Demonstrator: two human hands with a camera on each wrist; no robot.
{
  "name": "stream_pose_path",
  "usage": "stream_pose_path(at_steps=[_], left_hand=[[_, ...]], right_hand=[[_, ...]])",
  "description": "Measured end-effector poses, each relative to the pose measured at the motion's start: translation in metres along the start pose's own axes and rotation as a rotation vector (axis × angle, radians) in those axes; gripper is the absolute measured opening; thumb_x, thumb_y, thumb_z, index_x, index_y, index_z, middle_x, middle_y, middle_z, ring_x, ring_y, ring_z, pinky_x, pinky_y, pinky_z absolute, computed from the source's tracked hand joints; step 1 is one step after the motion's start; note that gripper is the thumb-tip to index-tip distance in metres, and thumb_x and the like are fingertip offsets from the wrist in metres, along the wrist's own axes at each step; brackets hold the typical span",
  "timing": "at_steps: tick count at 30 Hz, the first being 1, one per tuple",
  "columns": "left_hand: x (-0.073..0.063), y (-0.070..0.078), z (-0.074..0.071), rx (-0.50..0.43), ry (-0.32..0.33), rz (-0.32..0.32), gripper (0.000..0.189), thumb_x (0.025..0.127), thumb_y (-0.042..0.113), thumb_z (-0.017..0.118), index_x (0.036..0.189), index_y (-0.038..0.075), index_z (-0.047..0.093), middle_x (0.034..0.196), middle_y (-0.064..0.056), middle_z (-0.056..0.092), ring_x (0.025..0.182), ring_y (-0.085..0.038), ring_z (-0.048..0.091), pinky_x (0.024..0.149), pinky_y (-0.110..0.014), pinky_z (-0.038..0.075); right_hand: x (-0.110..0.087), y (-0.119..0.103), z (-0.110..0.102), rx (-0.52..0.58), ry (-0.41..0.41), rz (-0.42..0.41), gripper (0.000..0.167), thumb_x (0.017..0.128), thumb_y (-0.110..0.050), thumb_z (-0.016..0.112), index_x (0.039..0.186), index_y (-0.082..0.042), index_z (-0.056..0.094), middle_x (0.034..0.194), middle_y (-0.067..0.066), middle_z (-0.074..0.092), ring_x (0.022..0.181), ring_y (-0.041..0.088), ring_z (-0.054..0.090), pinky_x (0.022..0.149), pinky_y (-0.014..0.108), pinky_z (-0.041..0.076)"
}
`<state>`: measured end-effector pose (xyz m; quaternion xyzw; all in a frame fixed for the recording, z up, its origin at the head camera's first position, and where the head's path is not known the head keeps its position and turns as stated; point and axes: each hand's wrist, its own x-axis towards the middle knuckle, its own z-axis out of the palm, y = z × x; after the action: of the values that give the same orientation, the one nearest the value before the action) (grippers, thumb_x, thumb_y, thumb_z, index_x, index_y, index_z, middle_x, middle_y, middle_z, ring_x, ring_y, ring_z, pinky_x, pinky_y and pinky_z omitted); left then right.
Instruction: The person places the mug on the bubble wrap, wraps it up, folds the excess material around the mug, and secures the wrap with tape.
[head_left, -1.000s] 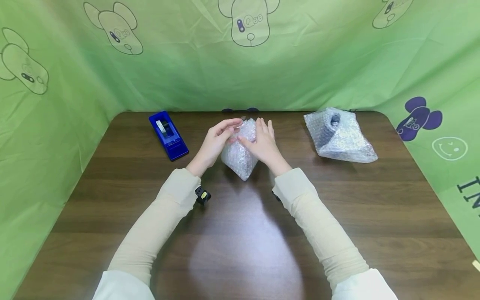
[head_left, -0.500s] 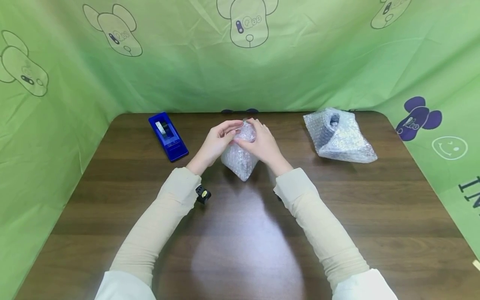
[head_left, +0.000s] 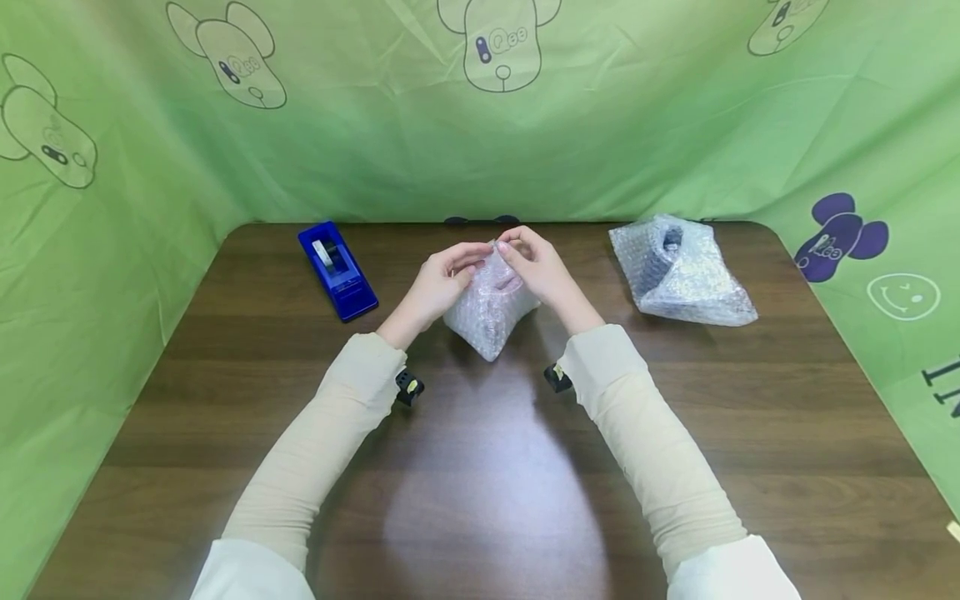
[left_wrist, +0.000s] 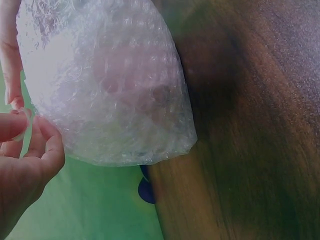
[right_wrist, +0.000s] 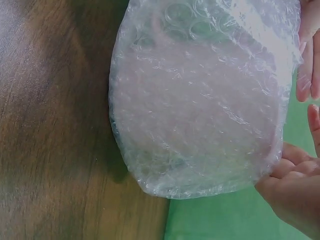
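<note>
A bubble wrap pouch stands near the back middle of the table, one corner pointing toward me. Through its cloudy film a pinkish patch shows in both wrist views; the contents are otherwise hidden. From the left, my left hand holds the pouch's upper edge between bent fingers and thumb. My right hand pinches the top of the pouch from the other side, its fingertips close to those of the left. In the left wrist view, the left hand is at the edge of the film, and the right hand appears likewise in its own view.
A flat blue box with a dark window lies at the back left. Another bubble wrap bundle, with a rolled opening, sits at the back right. Green printed cloth hangs behind the brown wooden table.
My right hand has gone from lying flat along the pouch to pinching its top, and its wrist has shifted slightly right. The pouch's upper part has spread wider. My left hand has barely moved.
</note>
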<state>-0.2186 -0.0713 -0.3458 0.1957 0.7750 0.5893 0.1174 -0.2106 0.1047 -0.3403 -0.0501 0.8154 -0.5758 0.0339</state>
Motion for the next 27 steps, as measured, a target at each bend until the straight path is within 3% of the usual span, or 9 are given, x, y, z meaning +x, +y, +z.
stream_pose_path(at_steps=[4, 13, 24, 27], left_hand=[[0.0003, 0.0005, 0.0004, 0.010, -0.002, 0.017, 0.039, 0.094, -0.007, 0.045, 0.131, 0.000, 0.053, 0.135, -0.017, 0.056, 0.127, -0.028, 0.053, 0.107, -0.037, 0.043], [0.0008, 0.0003, 0.0001, 0.048, -0.005, 0.008, 0.039, 0.094, -0.003, 0.048, 0.132, 0.002, 0.054, 0.135, -0.015, 0.057, 0.127, -0.026, 0.053, 0.107, -0.038, 0.043], [-0.0022, -0.0011, 0.0001, -0.054, 0.025, 0.029, 0.037, 0.091, 0.000, 0.056, 0.128, 0.002, 0.056, 0.133, -0.016, 0.059, 0.121, -0.025, 0.058, 0.102, -0.031, 0.047], [-0.0016, -0.0017, 0.0006, -0.092, 0.039, -0.011, 0.034, 0.092, 0.001, 0.057, 0.126, -0.001, 0.054, 0.133, -0.018, 0.057, 0.122, -0.028, 0.057, 0.104, -0.033, 0.046]], right_hand=[[-0.0004, -0.0010, 0.0007, 0.011, 0.029, 0.006, 0.026, 0.100, -0.016, 0.048, 0.118, 0.003, 0.050, 0.127, 0.027, 0.057, 0.117, 0.036, 0.055, 0.098, 0.037, 0.043], [-0.0005, -0.0011, 0.0018, 0.022, 0.045, 0.004, 0.024, 0.101, -0.017, 0.045, 0.115, 0.002, 0.048, 0.125, 0.025, 0.056, 0.112, 0.032, 0.055, 0.090, 0.031, 0.042], [-0.0010, -0.0025, 0.0016, 0.009, 0.046, 0.010, 0.023, 0.102, -0.016, 0.043, 0.115, 0.003, 0.047, 0.113, 0.021, 0.057, 0.085, 0.011, 0.051, 0.074, 0.020, 0.041], [-0.0013, -0.0023, 0.0009, 0.018, 0.069, 0.032, 0.023, 0.102, -0.017, 0.043, 0.114, 0.002, 0.047, 0.106, 0.016, 0.056, 0.080, 0.010, 0.049, 0.069, 0.018, 0.040]])
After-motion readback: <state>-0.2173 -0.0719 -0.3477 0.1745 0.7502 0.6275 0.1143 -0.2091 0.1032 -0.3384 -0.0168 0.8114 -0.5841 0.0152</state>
